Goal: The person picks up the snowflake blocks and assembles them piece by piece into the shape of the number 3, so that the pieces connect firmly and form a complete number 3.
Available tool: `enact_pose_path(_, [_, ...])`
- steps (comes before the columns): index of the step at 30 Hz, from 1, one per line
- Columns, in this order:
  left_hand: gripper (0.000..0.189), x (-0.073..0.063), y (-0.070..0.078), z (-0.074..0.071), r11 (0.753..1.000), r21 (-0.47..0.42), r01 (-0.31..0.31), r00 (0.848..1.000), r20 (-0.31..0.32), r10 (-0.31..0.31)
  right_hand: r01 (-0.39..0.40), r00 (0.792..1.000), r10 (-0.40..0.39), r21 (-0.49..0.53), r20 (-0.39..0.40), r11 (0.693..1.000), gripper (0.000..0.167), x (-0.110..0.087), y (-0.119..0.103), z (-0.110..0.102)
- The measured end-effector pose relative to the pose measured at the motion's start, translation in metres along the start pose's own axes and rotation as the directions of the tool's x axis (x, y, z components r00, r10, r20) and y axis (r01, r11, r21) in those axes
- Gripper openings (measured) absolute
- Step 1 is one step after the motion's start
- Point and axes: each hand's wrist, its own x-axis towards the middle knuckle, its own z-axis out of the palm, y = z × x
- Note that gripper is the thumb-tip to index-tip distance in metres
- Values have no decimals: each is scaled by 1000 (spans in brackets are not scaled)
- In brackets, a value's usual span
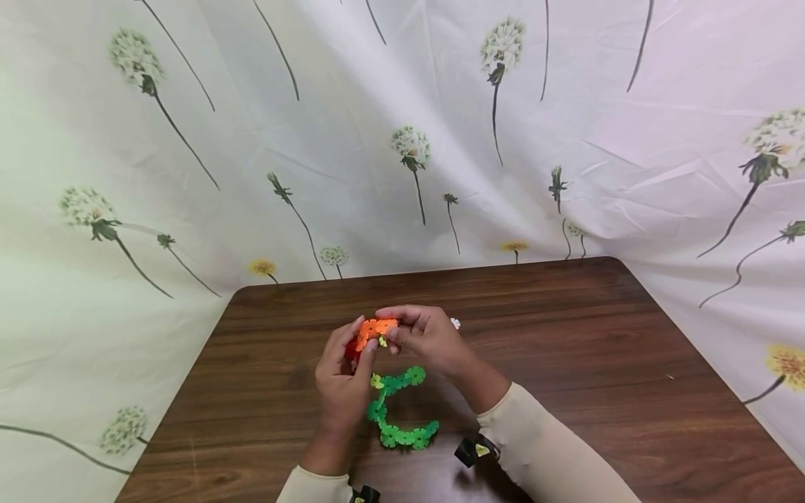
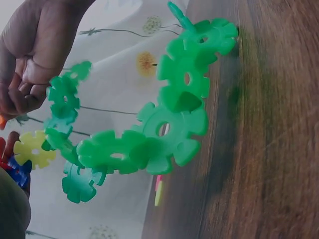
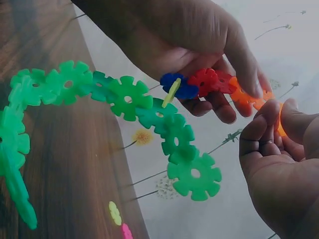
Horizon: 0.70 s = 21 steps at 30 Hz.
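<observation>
Interlocking flower-shaped plastic discs form one linked chain. Its orange discs (image 1: 372, 328) are between my two hands. My left hand (image 1: 342, 377) holds the orange and red discs (image 3: 209, 82) from the left side. From the right, my right hand (image 1: 434, 339) pinches the orange end between thumb and fingers. Beyond the red come a blue disc (image 3: 185, 88) and a yellow disc (image 2: 35, 151). Several green discs (image 2: 172, 132) continue from there in a curved run, below my hands in the head view. My right fingertips partly hide the orange end.
A brown wooden table (image 1: 566, 335) lies under my hands. A white disc (image 1: 455, 323) sits on it beyond my right hand. Loose yellow (image 3: 115, 213) and pink discs (image 3: 126, 231) lie near its edge. A dandelion-print cloth (image 1: 377, 140) hangs behind.
</observation>
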Motion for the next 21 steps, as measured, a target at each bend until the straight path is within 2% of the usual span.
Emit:
enact_pose_path(4, [43, -1, 3, 0, 998, -3, 60, 998, 18, -60, -16, 1000, 17, -17, 22, 1000, 46, 1, -1, -5])
enact_pose_path(8, [40, -1, 4, 0, 995, -1, 96, 995, 1, -96, -3, 1000, 3, -37, 23, 999, 52, 1, -3, -13])
enact_pose_path(15, [39, 1, 6, -1, 985, 3, 170, 984, -53, -170, 35, 999, -33, -59, 39, 998, 44, 3, -2, -23])
enact_pose_path(18, [38, 8, 9, 0, 976, 2, 220, 973, -71, -219, 46, 999, -43, -93, 30, 995, 39, 3, -4, -26])
enact_pose_path(21, [38, 18, 10, 2, 972, 2, 234, 970, -65, -233, 58, 998, -58, -124, -2, 991, 35, 2, -5, -32])
